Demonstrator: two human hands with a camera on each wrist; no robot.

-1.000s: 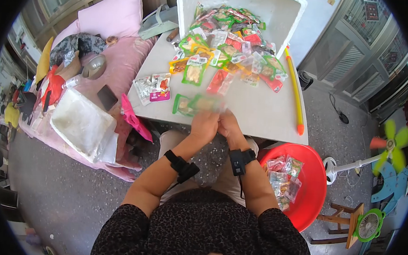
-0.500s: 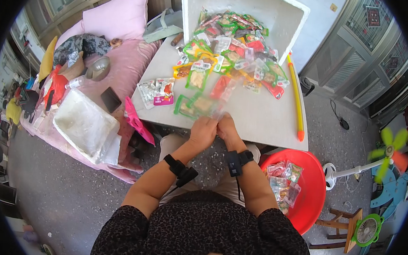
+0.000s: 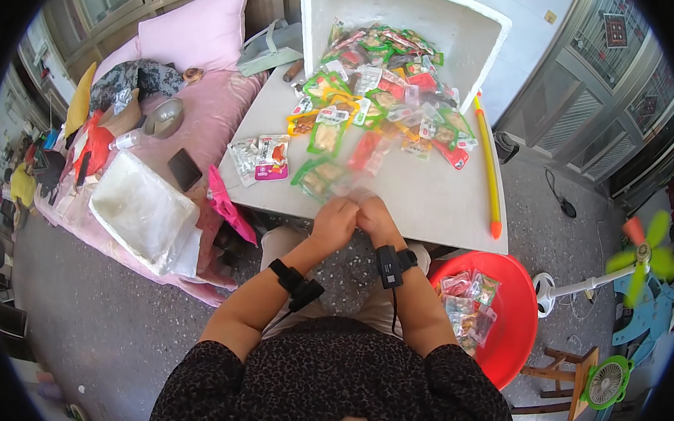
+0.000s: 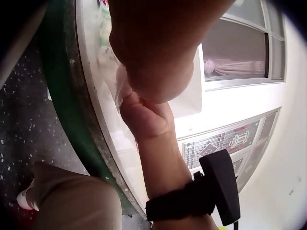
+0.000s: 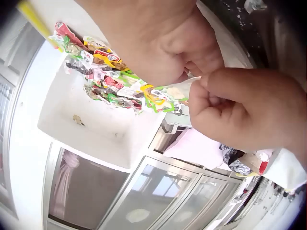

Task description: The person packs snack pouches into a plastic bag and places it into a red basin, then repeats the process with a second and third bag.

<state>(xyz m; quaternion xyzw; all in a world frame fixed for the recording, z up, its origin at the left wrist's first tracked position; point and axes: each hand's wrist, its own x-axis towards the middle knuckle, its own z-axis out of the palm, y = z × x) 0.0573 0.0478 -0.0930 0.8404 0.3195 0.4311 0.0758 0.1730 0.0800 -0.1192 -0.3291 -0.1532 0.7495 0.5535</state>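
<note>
A clear plastic bag [image 3: 345,186] with green-edged snack packets [image 3: 320,177] showing through it lies over the table's front edge. My left hand [image 3: 335,221] and right hand [image 3: 377,217] meet at its near end, pinching the plastic between fingers and thumbs. In the right wrist view the left hand [image 5: 240,108] has its thumb over curled fingers, a thin plastic edge beside them. Just beyond the bag lies a red packet [image 3: 369,152]. A silver packet and a purple-and-white packet [image 3: 272,158] lie left of it.
A white foam box [image 3: 486,42] on its side spills a heap of packets [image 3: 391,83] onto the table. A yellow tube [image 3: 488,166] lies along the table's right edge. Below stands a red basin [image 3: 515,322] holding several filled clear bags. A foam lid [image 3: 143,206] rests on the bed.
The bag with the green packets swings, then settles lower and nearer the table front. Both hands stay together at its end, shifting slightly toward the body.
</note>
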